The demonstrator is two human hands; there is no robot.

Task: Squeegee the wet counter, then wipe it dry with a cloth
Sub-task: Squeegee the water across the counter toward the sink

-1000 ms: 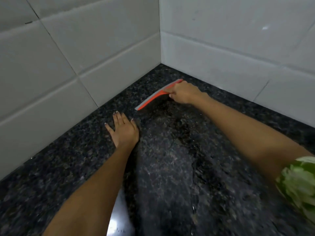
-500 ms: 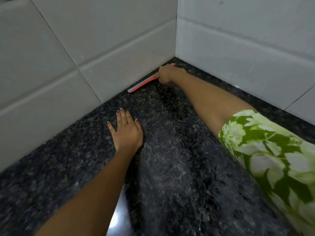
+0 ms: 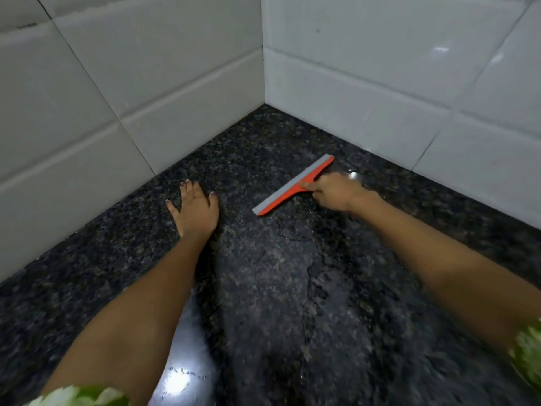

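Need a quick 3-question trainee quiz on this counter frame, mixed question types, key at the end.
1. True or false: the left hand lies flat on the counter, holding nothing.
2. Which hand grips the squeegee? A) left B) right C) both
3. Fill in: the squeegee's grey blade edge faces the ____ where the two tiled walls meet.

Key:
1. True. The palm is down with the fingers spread on the stone.
2. B. The right hand is closed on the orange handle.
3. Corner. No cloth is in view, so the drying step is not yet begun.
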